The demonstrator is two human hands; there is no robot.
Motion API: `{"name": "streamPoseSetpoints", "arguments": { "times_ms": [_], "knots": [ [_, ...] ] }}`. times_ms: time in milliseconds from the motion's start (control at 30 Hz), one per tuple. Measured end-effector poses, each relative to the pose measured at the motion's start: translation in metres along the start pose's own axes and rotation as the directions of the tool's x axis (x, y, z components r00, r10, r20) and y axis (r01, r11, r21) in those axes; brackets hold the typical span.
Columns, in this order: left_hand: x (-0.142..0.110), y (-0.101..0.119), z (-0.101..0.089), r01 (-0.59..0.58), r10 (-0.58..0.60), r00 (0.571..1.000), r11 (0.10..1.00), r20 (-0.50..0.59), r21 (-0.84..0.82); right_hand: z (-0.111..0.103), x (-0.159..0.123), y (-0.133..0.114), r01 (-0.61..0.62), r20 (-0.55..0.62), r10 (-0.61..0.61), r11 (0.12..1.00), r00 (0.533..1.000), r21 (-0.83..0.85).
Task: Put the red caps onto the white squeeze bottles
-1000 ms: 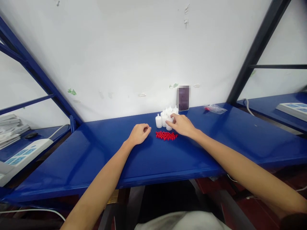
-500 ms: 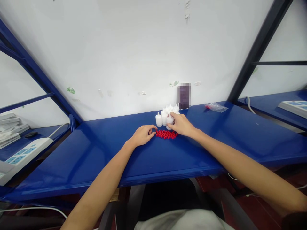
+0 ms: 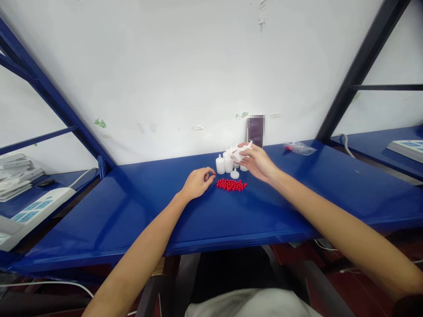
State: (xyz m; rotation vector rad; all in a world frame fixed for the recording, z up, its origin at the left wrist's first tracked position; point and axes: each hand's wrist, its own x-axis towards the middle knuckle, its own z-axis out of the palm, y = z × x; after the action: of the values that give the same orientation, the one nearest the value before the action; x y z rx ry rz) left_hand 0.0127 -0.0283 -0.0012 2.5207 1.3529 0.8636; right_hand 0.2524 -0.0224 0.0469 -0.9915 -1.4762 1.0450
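My right hand (image 3: 258, 162) is closed round a small white dropper bottle (image 3: 241, 152), lifted and tilted with its nozzle pointing up to the right. A cluster of like white bottles (image 3: 224, 162) stands just left of it on the blue bench (image 3: 231, 215), and a small white funnel-like piece (image 3: 234, 174) sits in front of them. A pile of small red beads (image 3: 231, 185) lies below. Just left of the beads rests my left hand (image 3: 197, 182), thumb and forefinger pinched together; what they hold is too small to see.
A dark phone (image 3: 255, 131) leans on the white wall behind the bottles. A clear plastic bag (image 3: 299, 149) lies to the right. White power strips sit at far left (image 3: 29, 213) and far right (image 3: 408, 149). Blue and black frame posts flank the bench.
My right hand has picked one white bottle out of the cluster and raised it, tilted. My left hand slid right towards the beads and pinched its fingers.
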Motion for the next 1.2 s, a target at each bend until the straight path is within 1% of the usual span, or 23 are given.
{"name": "streamPoseSetpoints", "arguments": {
  "times_ms": [33, 67, 133, 167, 200, 267, 367, 433, 600, 733, 800, 833, 867, 933, 967, 1000, 1033, 1067, 1133, 1200],
  "knots": [
    [0.0, 0.001, 0.0, 0.0, 0.001, 1.0, 1.0, -0.008, 0.003, -0.002, 0.0, 0.001, 0.038, -0.022, -0.041, 0.991, 0.999, -0.129],
    [0.0, 0.001, 0.0, -0.002, 0.002, 1.0, 1.0, -0.012, 0.007, -0.004, 0.0, 0.002, 0.088, -0.036, -0.103, 0.955, 0.994, -0.285],
    [0.0, 0.002, -0.001, -0.006, 0.006, 1.0, 1.0, -0.009, 0.013, -0.006, -0.002, 0.005, 0.175, -0.002, -0.213, 0.809, 0.977, -0.562],
    [0.0, 0.003, -0.001, -0.008, 0.008, 1.0, 1.0, -0.006, 0.015, -0.006, -0.004, 0.006, 0.205, 0.039, -0.236, 0.736, 0.971, -0.645],
    [0.0, 0.002, -0.001, -0.011, 0.011, 1.0, 1.0, -0.002, 0.016, -0.005, -0.005, 0.008, 0.228, 0.084, -0.238, 0.686, 0.968, -0.691],
    [0.0, 0.002, -0.002, -0.017, 0.017, 1.0, 1.0, -0.002, 0.017, -0.003, -0.006, 0.012, 0.261, 0.157, -0.214, 0.647, 0.964, -0.716],
    [0.0, 0.001, -0.002, -0.024, 0.024, 1.0, 1.0, -0.005, 0.02, 0.0, -0.007, 0.018, 0.309, 0.249, -0.185, 0.624, 0.951, -0.718],
    [0.0, 0.001, -0.002, -0.025, 0.025, 1.0, 0.999, -0.004, 0.021, 0.001, -0.006, 0.022, 0.323, 0.284, -0.165, 0.616, 0.945, -0.718],
    [0.0, 0.002, -0.001, -0.027, 0.027, 1.0, 0.999, 0.002, 0.024, -0.002, -0.004, 0.028, 0.299, 0.288, -0.117, 0.601, 0.95, -0.742],
    [0.0, 0.003, -0.002, -0.03, 0.03, 1.0, 0.999, 0.007, 0.02, -0.002, -0.004, 0.029, 0.282, 0.28, -0.104, 0.623, 0.954, -0.729],
    [0.0, 0.003, -0.003, -0.04, 0.04, 0.999, 0.999, 0.0, 0.012, -0.002, -0.004, 0.027, 0.269, 0.249, -0.13, 0.677, 0.96, -0.685],
    [0.0, 0.004, -0.003, -0.047, 0.047, 0.999, 0.999, -0.009, 0.005, -0.001, -0.003, 0.025, 0.249, 0.219, -0.14, 0.734, 0.966, -0.631],
    [-0.001, 0.005, -0.003, -0.056, 0.056, 0.998, 0.998, -0.023, -0.007, 0.0, -0.003, 0.023, 0.22, 0.184, -0.142, 0.813, 0.973, -0.54],
    [-0.001, 0.007, -0.003, -0.072, 0.069, 0.995, 0.997, -0.077, -0.041, 0.002, -0.004, 0.016, 0.144, 0.141, -0.112, 0.96, 0.984, -0.241],
    [-0.001, 0.009, -0.003, -0.078, 0.07, 0.99, 0.995, -0.12, -0.063, 0.004, -0.005, 0.012, 0.094, 0.154, -0.083, 0.993, 0.985, -0.065],
    [-0.001, 0.011, -0.003, -0.083, 0.067, 0.983, 0.993, -0.171, -0.087, 0.006, -0.007, 0.008, 0.035, 0.19, -0.053, 0.995, 0.98, 0.097],
    [-0.001, 0.014, -0.003, -0.089, 0.062, 0.972, 0.99, -0.228, -0.11, 0.008, -0.01, 0.004, -0.035, 0.249, -0.022, 0.974, 0.968, 0.222],
    [-0.001, 0.016, -0.003, -0.095, 0.054, 0.957, 0.987, -0.286, -0.131, 0.011, -0.013, 0.0, -0.115, 0.323, 0.01, 0.945, 0.947, 0.307],
    [-0.002, 0.021, -0.004, -0.109, 0.039, 0.922, 0.981, -0.386, -0.162, 0.018, -0.02, -0.005, -0.274, 0.466, 0.065, 0.877, 0.883, 0.396],
    [-0.002, 0.025, -0.004, -0.121, 0.032, 0.894, 0.977, -0.448, -0.174, 0.025, -0.027, -0.007, -0.392, 0.56, 0.09, 0.805, 0.824, 0.446]
  ]
}}
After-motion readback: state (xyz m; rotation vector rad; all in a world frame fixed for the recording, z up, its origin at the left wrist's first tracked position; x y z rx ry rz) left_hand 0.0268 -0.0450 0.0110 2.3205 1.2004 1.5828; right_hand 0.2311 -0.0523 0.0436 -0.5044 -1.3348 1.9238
